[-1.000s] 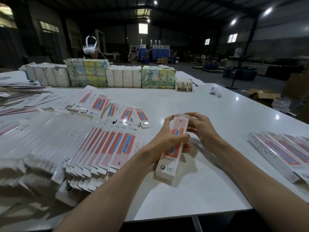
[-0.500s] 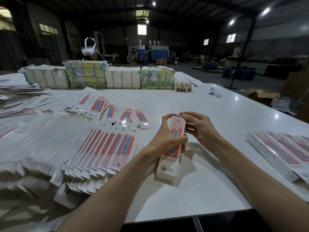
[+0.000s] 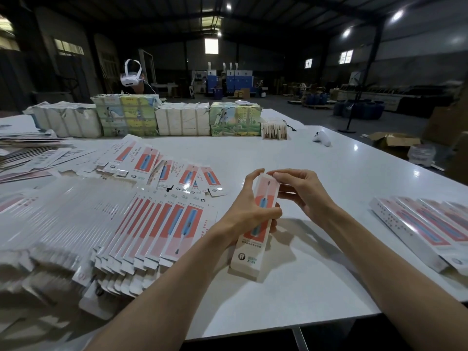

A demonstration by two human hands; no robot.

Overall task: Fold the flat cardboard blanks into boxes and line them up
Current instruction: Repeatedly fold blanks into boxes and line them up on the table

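Left hand (image 3: 249, 211) grips long white-and-coral cardboard box (image 3: 253, 254) mid-length, above white table (image 3: 291, 305) near front edge; right hand (image 3: 301, 193) seemingly pinches its top flap; open tabletop beneath, folded boxes (image 3: 417, 224) by right edge

dim hall | ceiling lamps glare on white table (image 3: 329, 173) | soft shadows | edges warped | lower-left blurred

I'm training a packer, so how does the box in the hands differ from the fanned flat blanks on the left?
The box is folded with depth; the flat blanks are thin sheets. The box is held tilted by the left hand and right hand; the flat blanks lie overlapped on the table. Both show a red panel with a blue toothbrush.
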